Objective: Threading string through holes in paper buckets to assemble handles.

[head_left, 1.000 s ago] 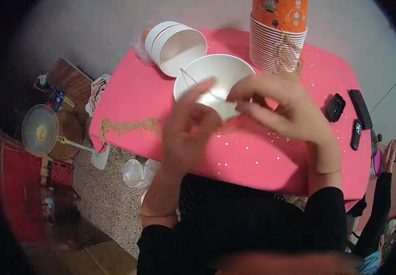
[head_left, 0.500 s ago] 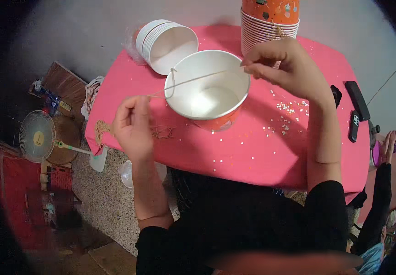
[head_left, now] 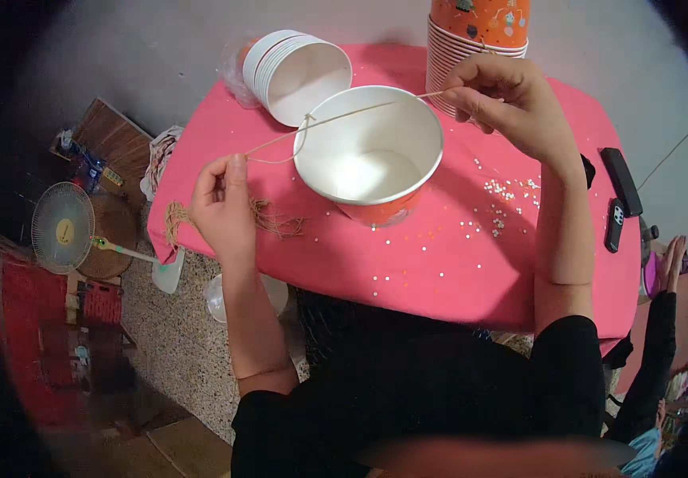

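A white paper bowl (head_left: 369,151) with an orange outside stands upright on the pink table (head_left: 439,263). A thin tan string (head_left: 336,118) runs taut across its rim and passes through its left wall. My left hand (head_left: 223,203) pinches the string's left end, left of the bowl. My right hand (head_left: 503,99) pinches the other end above the bowl's right rim. A bundle of loose tan strings (head_left: 268,219) lies on the table under my left hand.
A stack of bowls (head_left: 296,73) lies on its side at the back left. A tall upright stack (head_left: 478,36) stands at the back. Small white specks (head_left: 503,199) dot the table. Two black remotes (head_left: 619,195) lie at right. A fan (head_left: 63,227) stands on the floor, left.
My hands, together over the bowl a second ago, have pulled apart, left hand to the left and right hand to the back right, drawing the string taut across the bowl.
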### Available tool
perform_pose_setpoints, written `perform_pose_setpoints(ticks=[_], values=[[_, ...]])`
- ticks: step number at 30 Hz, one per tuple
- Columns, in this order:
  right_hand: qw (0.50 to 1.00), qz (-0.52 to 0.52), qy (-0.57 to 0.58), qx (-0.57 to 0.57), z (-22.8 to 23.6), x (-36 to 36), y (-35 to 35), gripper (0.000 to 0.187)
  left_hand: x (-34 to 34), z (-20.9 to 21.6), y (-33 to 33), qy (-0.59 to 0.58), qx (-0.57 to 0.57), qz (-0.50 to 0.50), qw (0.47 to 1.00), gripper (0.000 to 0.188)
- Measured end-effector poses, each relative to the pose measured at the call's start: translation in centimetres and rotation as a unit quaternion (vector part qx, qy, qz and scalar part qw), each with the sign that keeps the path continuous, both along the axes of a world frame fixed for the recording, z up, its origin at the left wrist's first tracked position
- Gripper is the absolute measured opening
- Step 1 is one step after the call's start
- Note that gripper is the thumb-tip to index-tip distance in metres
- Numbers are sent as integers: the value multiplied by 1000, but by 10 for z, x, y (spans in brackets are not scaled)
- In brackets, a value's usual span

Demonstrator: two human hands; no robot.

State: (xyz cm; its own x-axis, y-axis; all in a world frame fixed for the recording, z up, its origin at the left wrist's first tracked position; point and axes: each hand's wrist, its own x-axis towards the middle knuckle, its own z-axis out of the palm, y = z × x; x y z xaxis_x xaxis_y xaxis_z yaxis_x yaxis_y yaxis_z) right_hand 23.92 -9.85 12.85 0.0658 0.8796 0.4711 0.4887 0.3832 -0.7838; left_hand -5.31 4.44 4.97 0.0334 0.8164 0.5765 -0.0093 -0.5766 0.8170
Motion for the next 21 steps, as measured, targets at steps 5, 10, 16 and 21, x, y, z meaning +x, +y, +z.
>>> perform_pose_setpoints(ticks=[5,10,16,21], values=[[999,6,-28,18,-14,-1,11,7,6,6,6,97,45,35,994,8],[969,-9,-236,71,-22,-15,17,11,35,14,-12,110,103,25,988,15],[954,-3,-283,98,-28,-27,17,13,80,37,-58,188,-88,-295,933,23],[953,-9,-294,80,-25,-24,15,13,90,34,-56,161,-77,-259,949,11]])
